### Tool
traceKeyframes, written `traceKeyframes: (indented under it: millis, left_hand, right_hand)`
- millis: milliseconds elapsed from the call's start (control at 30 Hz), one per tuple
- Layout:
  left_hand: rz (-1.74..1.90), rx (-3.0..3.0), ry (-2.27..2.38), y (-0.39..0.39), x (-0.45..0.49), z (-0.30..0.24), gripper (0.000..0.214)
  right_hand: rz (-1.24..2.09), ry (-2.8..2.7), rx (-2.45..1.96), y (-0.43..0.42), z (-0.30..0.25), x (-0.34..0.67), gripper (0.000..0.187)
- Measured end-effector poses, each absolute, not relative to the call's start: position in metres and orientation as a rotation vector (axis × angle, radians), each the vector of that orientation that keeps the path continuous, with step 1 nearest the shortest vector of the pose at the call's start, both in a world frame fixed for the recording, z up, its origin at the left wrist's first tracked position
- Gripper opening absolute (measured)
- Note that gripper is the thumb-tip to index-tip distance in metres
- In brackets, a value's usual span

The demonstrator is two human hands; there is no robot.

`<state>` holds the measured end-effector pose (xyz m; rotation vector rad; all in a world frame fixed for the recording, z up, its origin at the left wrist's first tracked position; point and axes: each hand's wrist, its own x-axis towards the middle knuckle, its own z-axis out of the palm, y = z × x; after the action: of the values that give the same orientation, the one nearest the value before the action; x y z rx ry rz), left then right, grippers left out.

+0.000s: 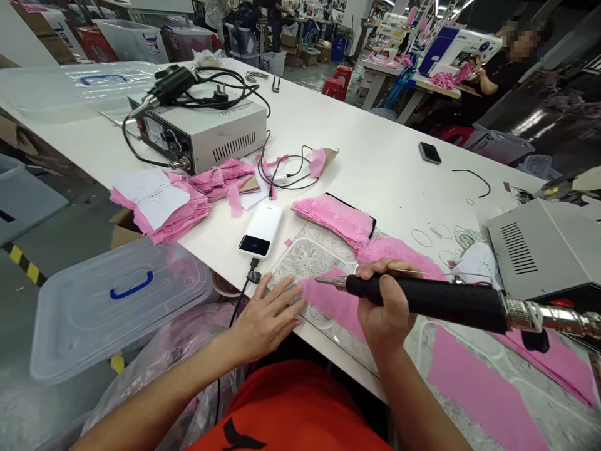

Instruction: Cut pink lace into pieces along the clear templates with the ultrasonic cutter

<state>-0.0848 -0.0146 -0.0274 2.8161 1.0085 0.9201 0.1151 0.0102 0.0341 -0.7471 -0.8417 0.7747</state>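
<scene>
My right hand (387,307) grips a thick black hand tool with a tapered metal tip (427,297). The tip points left, over a pink fabric piece (335,307) on a grey marbled board (305,257); whether it touches the cloth I cannot tell. Flat at the board's left edge lies my left hand (270,316), fingers stretched out, the fingertips at the cloth's left end. Just beyond are a stack of pink lace pieces (335,216) and more pink lace (399,250). Another pink piece (479,382) rests on the board to the right.
A white power bank (261,230) with a cable stands near my left hand. Grey metal boxes stand at left (211,131) and right (539,244). Pink fabric bundles (173,207), a phone (429,153) and a lidded plastic bin (122,307) are around. A person (498,81) sits at a sewing machine.
</scene>
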Motion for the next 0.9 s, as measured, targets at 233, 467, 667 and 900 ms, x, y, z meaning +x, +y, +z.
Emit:
traceKeyframes:
  millis: [233,467,667,900]
  left_hand:
    - [0.922,2.807,1.037,-0.017,-0.086,-0.029,0.029]
    - [0.934,2.78,1.028,-0.018,-0.088,-0.033,0.03]
    - [0.939,2.791,1.027,-0.019,-0.09,-0.034,0.029]
    - [0.933,2.809,1.02,-0.019,-0.09,-0.037,0.029]
  right_hand:
    - [0.788,-0.892,-0.73,0.011,0.028,0.108,0.012]
    - [0.725,-0.828,-0.795,0.015,0.033,0.115,0.01]
    - [0.758,-0.855,-0.784,0.012,0.032,0.11,0.01]
    - [0.79,-0.926,-0.747,0.01,0.028,0.096,0.01]
